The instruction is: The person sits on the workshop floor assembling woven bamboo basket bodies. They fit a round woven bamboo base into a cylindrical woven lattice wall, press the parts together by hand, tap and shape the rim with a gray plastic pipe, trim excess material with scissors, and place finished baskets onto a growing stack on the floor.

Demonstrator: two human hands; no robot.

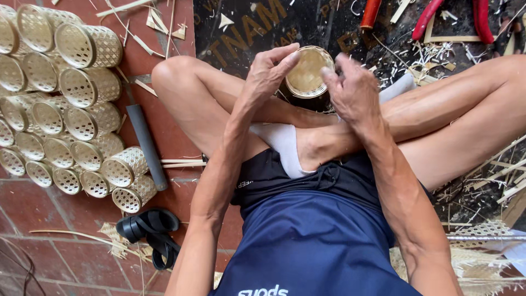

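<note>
A small round woven bamboo basket [308, 71] stands between my crossed legs, its open mouth facing up at me. My left hand [267, 74] grips its left rim, thumb and fingers curled over the edge. My right hand [353, 90] pinches the right rim with its fingertips. Both hands touch the basket at once. The basket's lower body is hidden behind my hands and shin.
A stack of several finished woven baskets [60, 104] lies on the red tile floor at left. A dark grey rod [145, 143] lies beside it, a black sandal [153, 230] below. Red-handled tools [433, 16] and bamboo shavings [438, 55] lie on a dark mat ahead.
</note>
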